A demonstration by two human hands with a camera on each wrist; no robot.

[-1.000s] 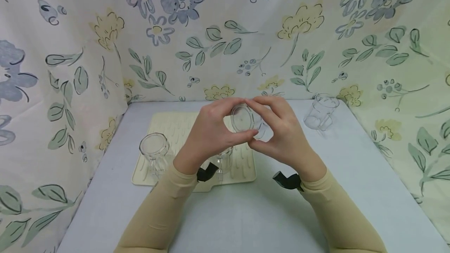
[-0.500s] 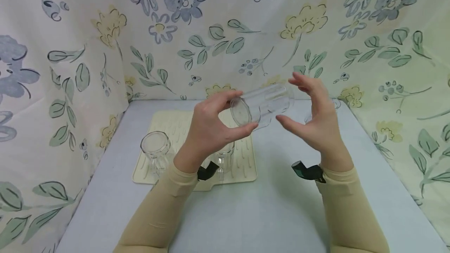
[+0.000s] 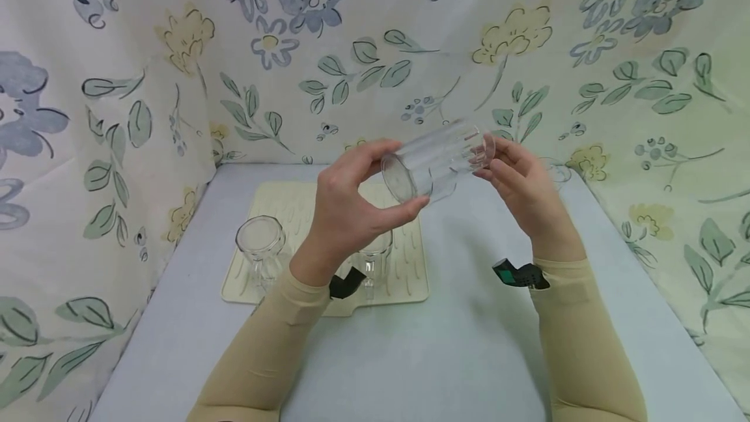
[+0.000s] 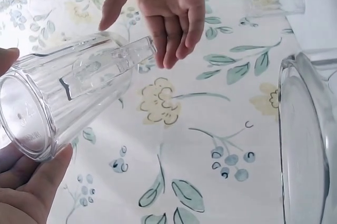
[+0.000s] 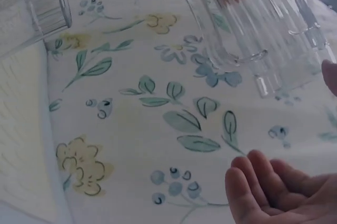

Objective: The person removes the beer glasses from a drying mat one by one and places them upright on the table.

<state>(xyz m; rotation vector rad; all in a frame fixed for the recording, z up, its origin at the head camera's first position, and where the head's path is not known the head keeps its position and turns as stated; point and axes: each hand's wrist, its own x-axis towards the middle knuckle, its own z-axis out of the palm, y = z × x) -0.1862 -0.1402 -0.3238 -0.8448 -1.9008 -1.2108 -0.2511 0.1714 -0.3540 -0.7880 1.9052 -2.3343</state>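
My left hand (image 3: pixel 351 194) grips a clear glass mug (image 3: pixel 439 158) near its round base, thumb below and fingers above. The mug is held up in the air on its side, base toward the lower left and rim tilted up to the right. Its handle (image 4: pixel 134 50) shows in the left wrist view. At the rim end is my right hand (image 3: pixel 524 187), fingers loosely bent and partly seen through the glass. In the right wrist view the fingers (image 5: pixel 258 182) lie apart from the mug, holding nothing.
On a cream ribbed drying mat (image 3: pixel 295 210) stand two more glass mugs, one at the left (image 3: pixel 260 246) and one (image 3: pixel 377 259) partly behind my left wrist. Another glass mug (image 3: pixel 556 173) at the back right is mostly hidden by my right hand. Floral cloth (image 3: pixel 375 83) hangs around the table.
Both hands were on the mug at first. My right hand drew away to the right, and its spread fingers have since closed in loosely by the rim. The mug's rim end has tilted upward.
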